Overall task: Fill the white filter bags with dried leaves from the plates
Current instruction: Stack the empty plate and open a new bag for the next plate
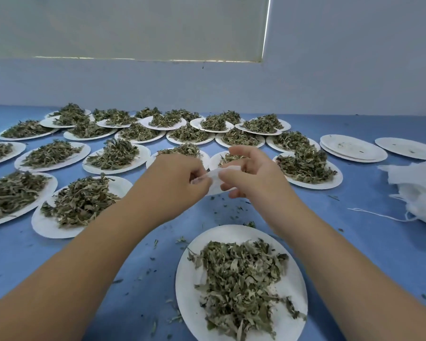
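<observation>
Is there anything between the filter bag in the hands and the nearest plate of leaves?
Nothing visible. The left hand and right hand pinch the filter bag above the blue cloth; only scattered leaf crumbs lie between it and the nearest plate of dried leaves.

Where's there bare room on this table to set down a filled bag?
Bare cloth lies this side of the empty plates, left of the bag pile; also left of the nearest plate. The far rows of leaf plates are packed.

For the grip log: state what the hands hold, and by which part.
One white filter bag, pinched from both sides: left hand at its left edge, right hand at its right edge.
</observation>
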The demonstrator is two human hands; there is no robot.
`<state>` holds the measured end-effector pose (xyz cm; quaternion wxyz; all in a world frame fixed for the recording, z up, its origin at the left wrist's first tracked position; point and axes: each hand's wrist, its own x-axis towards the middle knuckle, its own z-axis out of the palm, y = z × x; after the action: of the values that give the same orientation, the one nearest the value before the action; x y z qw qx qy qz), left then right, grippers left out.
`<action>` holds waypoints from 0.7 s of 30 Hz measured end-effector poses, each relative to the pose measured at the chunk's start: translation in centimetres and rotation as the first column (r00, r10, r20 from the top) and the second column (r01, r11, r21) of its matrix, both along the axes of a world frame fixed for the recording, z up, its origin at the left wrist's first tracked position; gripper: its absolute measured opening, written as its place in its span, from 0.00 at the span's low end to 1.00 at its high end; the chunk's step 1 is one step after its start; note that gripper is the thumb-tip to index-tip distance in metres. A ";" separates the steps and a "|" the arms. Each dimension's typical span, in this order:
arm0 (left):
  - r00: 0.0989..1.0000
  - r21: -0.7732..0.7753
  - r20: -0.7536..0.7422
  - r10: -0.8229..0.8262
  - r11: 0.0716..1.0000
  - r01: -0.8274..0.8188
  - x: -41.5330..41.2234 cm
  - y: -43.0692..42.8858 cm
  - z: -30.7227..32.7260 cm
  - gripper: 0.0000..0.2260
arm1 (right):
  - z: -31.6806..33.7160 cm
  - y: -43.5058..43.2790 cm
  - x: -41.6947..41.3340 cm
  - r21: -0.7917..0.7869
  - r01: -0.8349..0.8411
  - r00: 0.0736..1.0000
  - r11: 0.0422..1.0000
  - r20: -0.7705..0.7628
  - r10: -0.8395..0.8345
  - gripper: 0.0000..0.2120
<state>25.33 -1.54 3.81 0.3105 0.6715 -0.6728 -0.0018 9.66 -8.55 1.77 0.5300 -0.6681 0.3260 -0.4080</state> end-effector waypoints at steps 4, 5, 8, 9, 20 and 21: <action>0.998 -0.091 -0.056 -0.006 0.996 0.001 -0.5 0.3 -0.9 0.11 | -0.2 0.3 0.9 -0.102 0.068 0.994 0.992 -0.077 -0.076 0.21; 0.996 -0.101 -0.084 -0.005 0.995 -0.004 -0.6 0.3 -1.0 0.11 | -0.3 0.3 1.1 -0.114 0.082 0.993 0.990 -0.079 -0.091 0.21; 0.983 -0.087 -0.181 0.000 0.996 -0.016 -0.9 0.5 -1.4 0.12 | -0.4 0.2 1.2 -0.120 0.104 0.991 0.987 -0.072 -0.113 0.25; 0.975 -0.065 -0.224 0.002 0.998 -0.017 -0.8 0.5 -1.4 0.12 | -0.5 0.1 1.1 -0.130 0.106 0.990 0.986 -0.076 -0.117 0.26; 0.631 0.286 -0.747 0.209 0.958 0.020 0.8 0.5 -0.9 0.04 | -0.4 1.2 0.5 -0.448 -0.060 0.953 0.892 -0.293 -0.082 0.27; 0.606 0.295 -0.765 0.218 0.955 0.029 0.6 0.5 -0.9 0.04 | -0.5 1.3 0.4 -0.470 -0.081 0.947 0.879 -0.311 -0.079 0.28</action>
<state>25.96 -1.04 2.95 0.4771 0.6730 -0.4226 -0.3753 10.10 -7.21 1.31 0.2892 -0.8354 0.2967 -0.3612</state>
